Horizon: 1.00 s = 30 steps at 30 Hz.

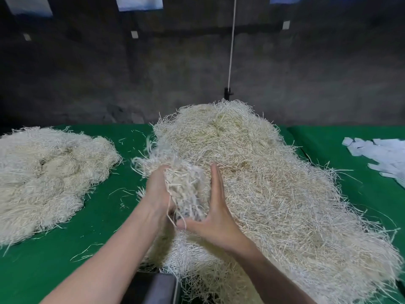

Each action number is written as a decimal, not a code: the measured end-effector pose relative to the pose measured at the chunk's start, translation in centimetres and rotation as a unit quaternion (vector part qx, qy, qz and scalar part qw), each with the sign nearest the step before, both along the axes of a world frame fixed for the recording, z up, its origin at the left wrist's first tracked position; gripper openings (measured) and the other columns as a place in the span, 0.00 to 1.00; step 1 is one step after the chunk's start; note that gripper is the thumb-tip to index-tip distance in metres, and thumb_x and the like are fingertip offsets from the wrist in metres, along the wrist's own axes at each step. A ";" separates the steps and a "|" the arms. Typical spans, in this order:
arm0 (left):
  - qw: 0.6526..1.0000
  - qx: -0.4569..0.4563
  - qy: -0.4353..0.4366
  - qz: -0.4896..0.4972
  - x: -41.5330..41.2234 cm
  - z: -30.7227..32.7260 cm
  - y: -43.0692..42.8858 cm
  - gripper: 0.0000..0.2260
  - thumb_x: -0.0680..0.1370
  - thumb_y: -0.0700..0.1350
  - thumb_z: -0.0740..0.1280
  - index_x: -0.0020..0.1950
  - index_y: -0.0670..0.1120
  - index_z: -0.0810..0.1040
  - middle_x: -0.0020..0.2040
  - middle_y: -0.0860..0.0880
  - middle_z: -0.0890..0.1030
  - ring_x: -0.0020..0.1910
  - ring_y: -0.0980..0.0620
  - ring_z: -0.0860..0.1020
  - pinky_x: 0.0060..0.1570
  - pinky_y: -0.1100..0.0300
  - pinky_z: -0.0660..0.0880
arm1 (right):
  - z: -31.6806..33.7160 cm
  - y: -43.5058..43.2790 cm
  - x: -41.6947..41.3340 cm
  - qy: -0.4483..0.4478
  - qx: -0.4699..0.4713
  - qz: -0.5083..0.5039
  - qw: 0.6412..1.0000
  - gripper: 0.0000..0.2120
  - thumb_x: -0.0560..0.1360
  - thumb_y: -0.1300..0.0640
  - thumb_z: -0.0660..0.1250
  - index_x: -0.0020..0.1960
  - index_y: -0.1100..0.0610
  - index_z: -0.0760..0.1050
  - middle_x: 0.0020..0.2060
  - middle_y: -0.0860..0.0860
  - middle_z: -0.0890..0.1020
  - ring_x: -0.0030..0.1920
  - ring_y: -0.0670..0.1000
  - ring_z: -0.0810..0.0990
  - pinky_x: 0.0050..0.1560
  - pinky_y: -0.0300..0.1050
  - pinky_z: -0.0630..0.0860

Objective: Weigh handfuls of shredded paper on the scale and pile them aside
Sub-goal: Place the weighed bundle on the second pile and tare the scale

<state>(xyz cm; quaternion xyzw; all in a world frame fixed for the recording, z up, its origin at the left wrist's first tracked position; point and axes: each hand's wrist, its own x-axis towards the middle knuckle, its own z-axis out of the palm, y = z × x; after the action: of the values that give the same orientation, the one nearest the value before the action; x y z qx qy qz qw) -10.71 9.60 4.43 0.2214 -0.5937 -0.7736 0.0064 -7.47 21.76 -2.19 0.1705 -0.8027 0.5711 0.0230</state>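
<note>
A big heap of cream shredded paper (252,172) fills the middle and right of the green table. At its left flank a handful of shredded paper (186,189) is lifted between my two hands. My left hand (156,194) curls round the handful from the left. My right hand (217,211) presses its flat, straight fingers against the handful's right side, thumb underneath. A second, lower pile of shredded paper (48,176) lies on the left of the table. Near the bottom edge a dark grey scale (161,288) shows partly, its top half hidden by shreds.
The green table (43,270) carries loose strands between the two piles. Cut white paper slips (381,156) lie at the far right. A white cord on a black post (229,93) stands behind the heap, before a dark wall.
</note>
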 end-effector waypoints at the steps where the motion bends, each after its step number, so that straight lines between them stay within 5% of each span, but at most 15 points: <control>1: 1.000 0.001 -0.010 -0.010 0.7 -0.4 0.7 0.12 0.82 0.47 0.56 0.47 0.45 0.76 0.35 0.48 0.82 0.33 0.50 0.79 0.30 0.56 0.75 | -0.1 -0.7 0.1 0.002 -0.019 -0.016 1.000 0.60 0.60 0.41 0.77 0.68 0.27 0.30 0.72 0.32 0.34 0.76 0.47 0.40 0.71 0.69 0.44; 5: 0.998 -0.027 -0.007 -0.063 2.7 -2.4 3.2 0.07 0.80 0.38 0.59 0.51 0.43 0.78 0.43 0.38 0.79 0.38 0.46 0.82 0.30 0.50 0.78 | 2.4 -2.0 -1.1 -0.011 -0.152 -0.106 0.983 0.40 0.63 0.27 0.63 0.68 0.23 0.44 0.70 0.27 0.47 0.74 0.48 0.50 0.69 0.63 0.54; 7: 0.990 -0.116 0.013 -0.080 2.7 -3.1 2.6 0.17 0.77 0.30 0.59 0.65 0.41 0.72 0.53 0.40 0.79 0.45 0.47 0.81 0.31 0.60 0.77 | 3.2 -2.0 -1.9 -0.007 -0.136 -0.108 0.985 0.30 0.71 0.36 0.64 0.70 0.30 0.56 0.72 0.34 0.57 0.71 0.44 0.58 0.66 0.50 0.63; 9: 0.972 -0.221 0.036 -0.071 2.8 -2.5 1.7 0.34 0.73 0.27 0.60 0.76 0.46 0.56 0.72 0.44 0.64 0.62 0.45 0.73 0.45 0.59 0.77 | 3.7 -2.1 -2.3 -0.029 -0.121 -0.095 0.988 0.27 0.75 0.47 0.66 0.72 0.43 0.62 0.72 0.42 0.63 0.66 0.40 0.62 0.58 0.29 0.63; 12: 0.968 -0.153 0.177 -0.095 3.9 0.1 -1.0 0.39 0.68 0.33 0.68 0.75 0.50 0.57 0.65 0.44 0.74 0.50 0.60 0.79 0.43 0.66 0.77 | 5.9 -2.6 -2.9 -0.018 -0.092 -0.106 0.990 0.27 0.75 0.46 0.66 0.72 0.51 0.64 0.70 0.44 0.67 0.61 0.37 0.64 0.38 0.13 0.58; 14: 0.969 -0.053 0.221 -0.097 4.6 1.4 -3.1 0.31 0.66 0.41 0.70 0.68 0.51 0.67 0.46 0.50 0.83 0.36 0.61 0.80 0.43 0.61 0.78 | 8.5 -3.3 -3.3 -0.005 -0.109 -0.119 0.987 0.27 0.76 0.46 0.65 0.72 0.54 0.64 0.67 0.45 0.70 0.57 0.36 0.68 0.35 0.14 0.62; 15: 0.963 -0.062 0.242 -0.100 5.1 1.9 -4.1 0.26 0.66 0.46 0.71 0.64 0.50 0.71 0.41 0.53 0.83 0.36 0.60 0.80 0.58 0.53 0.73 | 9.5 -4.0 -3.4 0.004 -0.130 -0.122 0.984 0.27 0.76 0.47 0.65 0.72 0.55 0.65 0.64 0.46 0.72 0.55 0.38 0.73 0.41 0.16 0.68; 16: 0.956 -0.101 0.255 -0.103 5.4 2.1 -4.9 0.23 0.66 0.52 0.72 0.59 0.51 0.73 0.41 0.55 0.82 0.39 0.58 0.80 0.48 0.61 0.70 | 10.2 -5.1 -3.4 0.013 -0.144 -0.122 0.982 0.27 0.76 0.47 0.66 0.72 0.55 0.65 0.62 0.46 0.73 0.57 0.42 0.76 0.50 0.26 0.74; 17: 0.953 -0.130 0.256 -0.102 5.6 2.1 -5.5 0.28 0.64 0.57 0.74 0.62 0.50 0.73 0.45 0.54 0.82 0.43 0.57 0.80 0.51 0.55 0.76 | 10.7 -6.4 -3.2 0.016 -0.141 -0.114 0.983 0.27 0.76 0.47 0.66 0.71 0.54 0.66 0.64 0.48 0.73 0.61 0.45 0.75 0.59 0.36 0.74; 20: 0.973 -0.082 0.202 -0.075 5.4 1.5 -6.9 0.50 0.59 0.54 0.76 0.76 0.46 0.55 0.58 0.47 0.78 0.49 0.59 0.79 0.55 0.58 0.76 | 10.4 -10.6 -2.2 -0.033 -0.135 -0.016 0.990 0.32 0.75 0.42 0.64 0.74 0.52 0.60 0.71 0.50 0.66 0.66 0.49 0.68 0.60 0.44 0.68; 23: 0.984 -0.102 0.146 0.011 4.3 0.6 -8.3 0.36 0.67 0.47 0.75 0.70 0.50 0.62 0.54 0.58 0.74 0.43 0.65 0.75 0.46 0.64 0.71 | 8.0 -11.8 -1.3 -0.082 -0.216 0.051 0.971 0.41 0.71 0.35 0.62 0.76 0.45 0.48 0.76 0.48 0.54 0.73 0.50 0.59 0.70 0.54 0.60; 24: 0.987 -0.108 0.114 0.019 3.8 0.0 -8.8 0.29 0.68 0.46 0.74 0.67 0.50 0.69 0.62 0.53 0.75 0.47 0.62 0.77 0.48 0.63 0.74 | 6.7 -11.4 -1.0 -0.079 -0.218 0.046 0.972 0.44 0.69 0.32 0.62 0.76 0.41 0.44 0.76 0.44 0.49 0.73 0.48 0.55 0.70 0.56 0.56; 27: 0.993 -0.097 0.051 0.040 2.9 -1.0 -10.1 0.34 0.70 0.46 0.74 0.71 0.39 0.64 0.70 0.41 0.69 0.66 0.44 0.70 0.66 0.50 0.66 | 1.8 -8.0 -0.1 -0.027 -0.074 0.031 0.996 0.48 0.65 0.30 0.67 0.73 0.33 0.39 0.74 0.36 0.47 0.71 0.45 0.57 0.68 0.53 0.60; 29: 0.993 -0.093 0.053 0.054 2.6 -0.8 -11.0 0.39 0.71 0.45 0.73 0.75 0.40 0.55 0.72 0.41 0.65 0.69 0.42 0.66 0.67 0.48 0.63 | -1.9 -3.1 -0.8 0.031 0.231 0.015 0.972 0.43 0.69 0.34 0.66 0.76 0.40 0.47 0.73 0.42 0.57 0.68 0.46 0.64 0.67 0.48 0.64; 30: 0.993 -0.087 0.057 0.057 2.5 -0.8 -11.4 0.40 0.71 0.45 0.73 0.76 0.40 0.53 0.73 0.40 0.63 0.70 0.42 0.65 0.67 0.47 0.62 | -3.6 0.2 -1.7 0.044 0.395 0.006 0.918 0.33 0.72 0.38 0.65 0.74 0.45 0.59 0.70 0.47 0.65 0.66 0.47 0.68 0.65 0.46 0.67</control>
<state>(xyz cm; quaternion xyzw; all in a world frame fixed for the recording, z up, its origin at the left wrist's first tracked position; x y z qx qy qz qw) -8.23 -1.84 3.67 0.2091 -0.6441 -0.7285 0.1030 -9.20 21.93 -5.78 0.1956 -0.9599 0.2001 -0.0147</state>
